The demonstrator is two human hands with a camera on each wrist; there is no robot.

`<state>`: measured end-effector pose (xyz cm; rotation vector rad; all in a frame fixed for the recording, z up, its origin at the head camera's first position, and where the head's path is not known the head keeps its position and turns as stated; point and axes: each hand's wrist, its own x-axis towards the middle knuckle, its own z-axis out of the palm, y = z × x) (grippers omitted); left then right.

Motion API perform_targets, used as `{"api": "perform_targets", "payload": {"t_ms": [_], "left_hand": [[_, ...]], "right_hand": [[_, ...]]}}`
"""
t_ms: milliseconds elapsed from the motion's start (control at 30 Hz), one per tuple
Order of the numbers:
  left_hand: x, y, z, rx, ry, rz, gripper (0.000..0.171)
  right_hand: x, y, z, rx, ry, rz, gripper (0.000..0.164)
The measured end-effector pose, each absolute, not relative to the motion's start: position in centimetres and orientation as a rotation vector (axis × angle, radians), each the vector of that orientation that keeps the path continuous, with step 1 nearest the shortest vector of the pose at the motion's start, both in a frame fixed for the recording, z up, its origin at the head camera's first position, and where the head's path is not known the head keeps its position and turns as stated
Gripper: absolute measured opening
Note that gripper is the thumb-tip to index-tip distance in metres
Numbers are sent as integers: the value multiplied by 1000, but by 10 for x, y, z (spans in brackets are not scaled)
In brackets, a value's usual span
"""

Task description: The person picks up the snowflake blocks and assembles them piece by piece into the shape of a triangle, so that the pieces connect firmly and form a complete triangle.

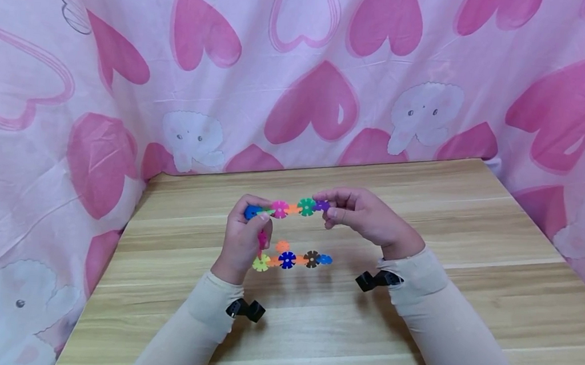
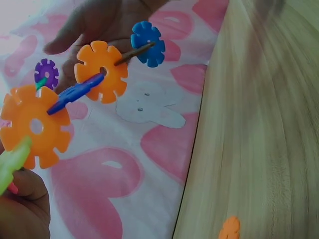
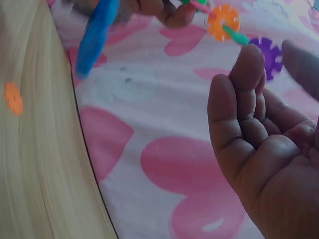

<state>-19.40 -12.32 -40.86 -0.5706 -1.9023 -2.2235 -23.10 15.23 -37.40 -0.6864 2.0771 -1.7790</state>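
A U-shaped chain of notched plastic snowflake discs is held up above the table. My left hand [image 1: 240, 241] grips it at its left corner, around a blue disc [image 1: 252, 212]. The upper row includes a pink disc [image 1: 280, 209], a green disc [image 1: 306, 207] and, at its end, a purple disc [image 1: 323, 205]. Thumb and forefinger of my right hand [image 1: 367, 214] pinch that purple disc. Below, the other row runs from a yellow-green disc [image 1: 261, 263] past a dark blue disc [image 1: 287, 260] and a brown disc [image 1: 311, 259] to a light blue disc [image 2: 148, 44].
A loose orange disc [image 1: 283, 245] lies on the wooden table [image 1: 160, 287], just behind the lower row. Pink heart-patterned cloth [image 1: 247, 104] hangs along the back and sides. Each wrist wears a black camera mount, such as the left mount [image 1: 246, 309].
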Motion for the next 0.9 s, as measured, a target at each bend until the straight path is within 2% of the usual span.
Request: {"api": "perform_targets", "payload": {"t_ms": [333,700,800,900], "left_hand": [[-196,-129,-400,-367,-1815,-2318,17],[-198,-135,-397,-300,-1588,-2396,19],[-199,-135,-397,-314,-1504,-2410,19],[-200,-136,-396,-310,-1457,-2407,19]], "right_hand": [[-254,148,-405,-555,2180,-1656,37],[-262,96,-431,-633,2327,-1165,34],[-262,84,-432,-600,2315,-1108,32],[-261,74,-434,-496,2291,-1085,39]]}}
